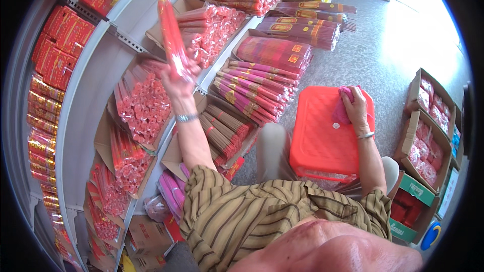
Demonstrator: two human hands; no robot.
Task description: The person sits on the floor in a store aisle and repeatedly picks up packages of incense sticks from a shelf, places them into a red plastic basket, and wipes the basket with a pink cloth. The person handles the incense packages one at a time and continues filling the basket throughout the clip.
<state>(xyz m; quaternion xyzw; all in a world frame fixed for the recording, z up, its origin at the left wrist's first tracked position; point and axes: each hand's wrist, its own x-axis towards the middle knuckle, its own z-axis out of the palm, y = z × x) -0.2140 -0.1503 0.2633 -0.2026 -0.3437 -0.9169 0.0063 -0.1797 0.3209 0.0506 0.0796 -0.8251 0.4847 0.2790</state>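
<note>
My left hand (179, 80) grips the lower end of a long red bundle (171, 30), wrapped in clear film and tilted upward over the shelf. Behind it, similar film-wrapped red sticks (219, 36) lie stacked in an open cardboard box. Another box of wrapped red sticks (145, 100) is just left of my wrist. My right hand (354, 108) holds a crumpled pink cloth (341, 113) against the top of a red plastic stool (321, 136). A small round white spot (335, 125) shows on the stool beside the cloth.
Bundled incense sticks (225, 130) and pink-and-gold packets (253, 88) line the lower shelf. Red boxes (62, 37) fill the upper shelf (81, 64). Cartons of red packages (425, 143) stand on the grey floor (351, 49) at right. My knee (273, 151) is beside the stool.
</note>
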